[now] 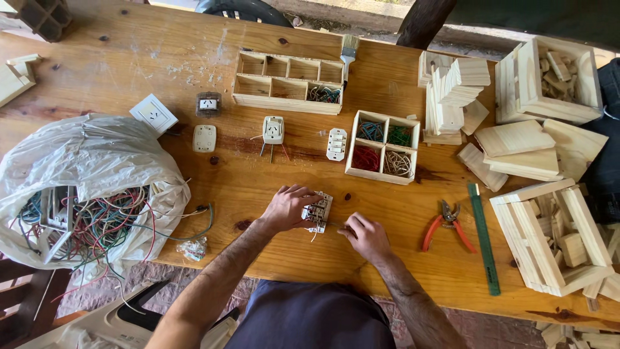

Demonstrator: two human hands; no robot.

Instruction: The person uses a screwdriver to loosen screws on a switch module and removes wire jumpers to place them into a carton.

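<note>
Switch module point(318, 211) gripped by left hand point(288, 208); right hand point(365, 236) beside it pinches a thin tool.

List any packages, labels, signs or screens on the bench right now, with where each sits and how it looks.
No labels, signs or screens show.
Translucent white plastic bag: left end of the wooden table, open, full of tangled coloured wires.
Small clear plastic case: above the bag, by the square white wall socket, squarish.
Small crumpled clear wrapper: table's near edge, beside the bag.
</note>
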